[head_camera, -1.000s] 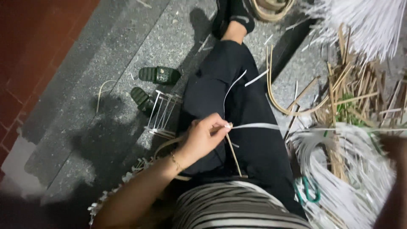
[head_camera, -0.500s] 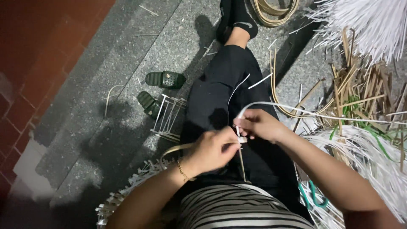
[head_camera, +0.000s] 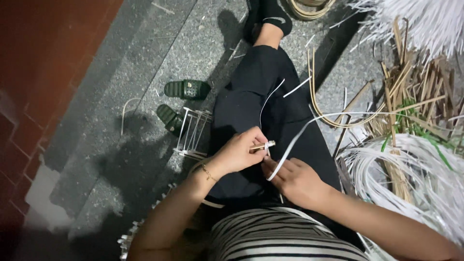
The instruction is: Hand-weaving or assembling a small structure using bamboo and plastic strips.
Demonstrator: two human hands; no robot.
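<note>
The person sat on the grey speckled stone floor (head_camera: 121, 72) with one leg stretched out in black trousers (head_camera: 261, 96), so the lap worked as the work surface. The left hand (head_camera: 237, 153) was pinched shut around a short tan bamboo stick (head_camera: 263, 145), holding it level over the thigh, probably so it stayed put as a core to wrap. The right hand (head_camera: 295, 181) had its grip closed on a long flat white strip (head_camera: 299, 135), right beside the stick's tip, and the strip trailed off up and right toward the heap of loose white strips (head_camera: 411, 174), handy for feeding. A small white wire-like frame (head_camera: 193, 133) stood beside the leg, near a pair of dark green slippers (head_camera: 179, 101), well out of the way.
</note>
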